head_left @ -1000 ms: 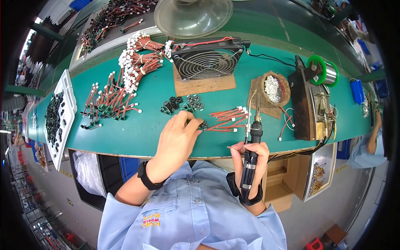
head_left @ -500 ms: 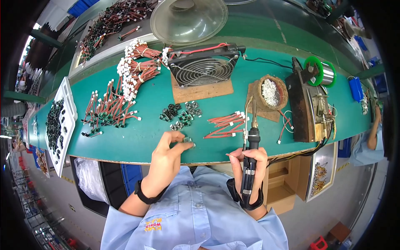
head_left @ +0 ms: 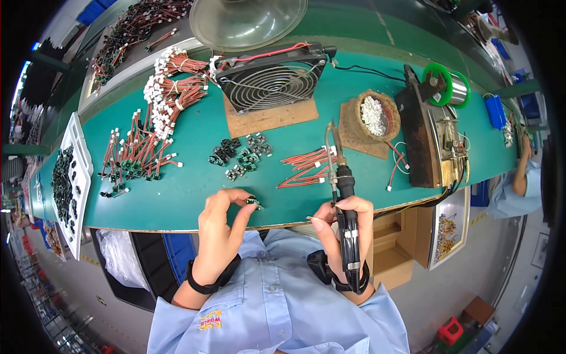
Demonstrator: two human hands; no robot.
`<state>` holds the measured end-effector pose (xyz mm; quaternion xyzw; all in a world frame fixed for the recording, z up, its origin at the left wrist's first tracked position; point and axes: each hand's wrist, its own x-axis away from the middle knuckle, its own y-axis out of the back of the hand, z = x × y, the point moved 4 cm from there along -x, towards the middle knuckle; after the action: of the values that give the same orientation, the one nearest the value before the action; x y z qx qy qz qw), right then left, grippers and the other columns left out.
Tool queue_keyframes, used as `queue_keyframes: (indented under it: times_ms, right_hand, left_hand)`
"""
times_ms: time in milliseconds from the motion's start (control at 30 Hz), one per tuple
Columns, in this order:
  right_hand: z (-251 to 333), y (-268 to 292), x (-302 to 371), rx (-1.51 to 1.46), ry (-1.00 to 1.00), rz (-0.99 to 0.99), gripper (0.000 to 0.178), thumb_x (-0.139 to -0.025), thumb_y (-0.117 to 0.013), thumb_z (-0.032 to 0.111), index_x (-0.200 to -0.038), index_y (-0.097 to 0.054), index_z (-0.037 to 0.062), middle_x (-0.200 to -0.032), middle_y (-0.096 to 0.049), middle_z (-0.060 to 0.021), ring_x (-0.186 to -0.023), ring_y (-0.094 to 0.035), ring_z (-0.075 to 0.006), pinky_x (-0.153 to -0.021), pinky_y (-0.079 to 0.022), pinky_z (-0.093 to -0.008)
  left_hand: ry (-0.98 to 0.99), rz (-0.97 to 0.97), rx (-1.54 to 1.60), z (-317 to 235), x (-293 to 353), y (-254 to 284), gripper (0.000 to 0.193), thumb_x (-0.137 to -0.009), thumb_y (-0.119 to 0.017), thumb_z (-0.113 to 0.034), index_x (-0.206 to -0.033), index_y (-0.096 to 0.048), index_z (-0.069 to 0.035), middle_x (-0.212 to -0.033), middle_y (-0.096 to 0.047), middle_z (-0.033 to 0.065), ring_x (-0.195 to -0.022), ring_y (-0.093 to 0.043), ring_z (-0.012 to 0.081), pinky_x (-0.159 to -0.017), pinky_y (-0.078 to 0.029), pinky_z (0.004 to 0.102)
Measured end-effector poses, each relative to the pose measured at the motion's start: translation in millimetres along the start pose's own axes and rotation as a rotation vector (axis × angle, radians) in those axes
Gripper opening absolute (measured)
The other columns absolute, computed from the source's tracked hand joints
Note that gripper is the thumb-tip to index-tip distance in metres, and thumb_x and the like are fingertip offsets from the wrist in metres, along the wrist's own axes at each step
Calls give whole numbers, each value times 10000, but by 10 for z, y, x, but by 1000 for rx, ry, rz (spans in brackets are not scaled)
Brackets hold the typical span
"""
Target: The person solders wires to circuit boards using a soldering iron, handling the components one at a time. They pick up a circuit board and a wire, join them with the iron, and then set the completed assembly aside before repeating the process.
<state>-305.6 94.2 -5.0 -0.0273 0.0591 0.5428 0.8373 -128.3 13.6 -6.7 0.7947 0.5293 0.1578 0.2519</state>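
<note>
Green workbench [head_left: 159, 206], grey floor [head_left: 421, 315]

Small green-and-black component [head_left: 254, 203]: pinched in the left fingers [head_left: 240, 222], near the counter [head_left: 153, 207] edge. Black soldering iron [head_left: 345, 187]: gripped in the right fingers [head_left: 363, 217], metal tip [head_left: 335, 137] pointing forward.

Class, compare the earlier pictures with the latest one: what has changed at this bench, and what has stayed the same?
The left hand has drawn back toward the person and leftward, away from the red wires, and now pinches a small green part clear of them. The right hand still holds the soldering iron. The wires and the fan stayed put; the view itself shifted slightly.
</note>
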Motion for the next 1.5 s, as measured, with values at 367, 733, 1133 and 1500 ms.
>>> queue_keyframes:
  times_ms: [367, 733, 1133, 1500]
  right_hand:
    - [327, -157, -94, -107, 40, 147, 437, -747, -647, -54, -1048, -360, 80, -787, -555, -86, -677, -522, -101, -576, -426, -222]
    - [476, -279, -181, 116, 210, 202, 463, -703, -698, -40, -1022, -387, 88, -764, -605, -68, -729, -508, -112, -559, -446, -217]
    - [458, -283, -181, 99, 214, 197, 447, -700, -702, -38, -1008, -406, 90, -784, -615, -53, -731, -458, -114, -567, -414, -215]
    - [444, -257, -197, 74, 191, 217, 465, -699, -705, -45, -1024, -399, 88, -771, -599, -51, -692, -465, -99, -578, -408, -217]
  left_hand:
    - [216, 335, 1089, -330, -49, -92, 175, -846, -599, -99, -982, -557, 2, -901, -560, 91, -825, -552, 171, -731, -437, 285]
    - [180, 435, 1271, -223, -27, -79, 210, -870, -569, -63, -1058, -534, 24, -1058, -550, 94, -978, -552, 165, -868, -432, 308]
    - [164, 448, 1279, -249, -41, -83, 194, -882, -550, -64, -1054, -533, 24, -1027, -539, 90, -972, -539, 165, -859, -418, 302]
    - [128, 436, 1243, -267, -41, -97, 194, -888, -547, -83, -1055, -534, 15, -1002, -534, 82, -929, -519, 148, -824, -407, 291]
